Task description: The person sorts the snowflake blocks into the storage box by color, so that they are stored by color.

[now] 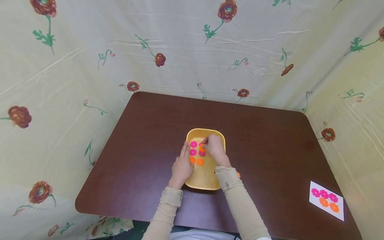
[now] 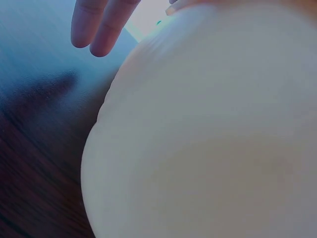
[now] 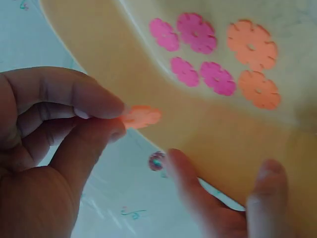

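1. Pinching an orange flower piece (image 3: pixel 142 117) between thumb and forefinger, the right hand (image 1: pixel 213 146) hovered over the far part of the yellow tray (image 1: pixel 207 181); its fingers (image 3: pixel 79 101) were curled round the piece, which was held above the tray's floor rather than lying on it.
2. The tray stood on the dark brown desk (image 1: pixel 144 133), near the middle and toward the near edge.
3. The left hand (image 1: pixel 181 166) lay against the tray's left rim with its fingers (image 2: pixel 91 25) straight and relaxed, grasping nothing; in the left wrist view two fingertips showed beside the tray's pale outer wall, with the desk below them.
4. Inside the tray, pink flower pieces (image 3: pixel 196 32) lay flat in two rows of two, with two orange flower pieces (image 3: pixel 251 44) just beside them on the near side in the head view.
5. A white card (image 1: pixel 327 201) lay well apart on the desk's near right corner, printed with three pink flowers above two orange ones.
6. A small orange bit (image 1: pixel 238 174) showed on the desk just right of the right sleeve (image 1: pixel 240 203); it was too small to tell more.
7. A pale cloth with red flowers (image 1: pixel 192 50) hung round the desk on the far, left and right sides.
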A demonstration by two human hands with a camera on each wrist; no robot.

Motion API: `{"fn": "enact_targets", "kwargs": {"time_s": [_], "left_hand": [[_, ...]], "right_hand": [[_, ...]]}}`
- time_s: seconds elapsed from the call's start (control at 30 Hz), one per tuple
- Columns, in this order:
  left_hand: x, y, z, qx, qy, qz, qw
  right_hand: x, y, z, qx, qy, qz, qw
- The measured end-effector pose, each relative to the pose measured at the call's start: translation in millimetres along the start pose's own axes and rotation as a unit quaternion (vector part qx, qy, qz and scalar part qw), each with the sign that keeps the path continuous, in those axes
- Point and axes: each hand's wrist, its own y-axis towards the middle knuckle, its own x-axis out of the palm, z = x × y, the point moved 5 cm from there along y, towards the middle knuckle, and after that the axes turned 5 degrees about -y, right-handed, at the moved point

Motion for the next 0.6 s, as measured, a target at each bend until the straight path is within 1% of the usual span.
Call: {"fn": "enact_targets", "kwargs": {"time_s": [0.1, 0.23, 0.37, 0.47, 0.6], "left_hand": [[-0.5, -0.3, -0.2, 0.001, -0.001, -0.003, 1.0], [-0.7, 0.0, -1.0, 0.0, 0.005, -0.006, 1.0], [-0.4, -0.2, -2.3, -0.001, -0.001, -0.009, 1.0], [-0.7, -1.1, -2.5, -0.003, -0.007, -0.012, 0.9999], [-1.6, -2.1, -2.2, -0.003, -0.008, -0.011, 0.9999]], "right_hand": [[11.3, -3.5, -6.7, -0.008, -0.01, -0.043, 0.999], [23.7, -7.7, -15.5, -0.035, -0.031, -0.091, 0.995], [38.1, -13.3, -20.4, -0.05, -0.027, -0.133, 0.989], [49.6, -18.7, -21.3, -0.062, -0.028, -0.149, 0.987], [60.1, -24.4, -21.7, -0.074, -0.038, -0.148, 0.985]]}}
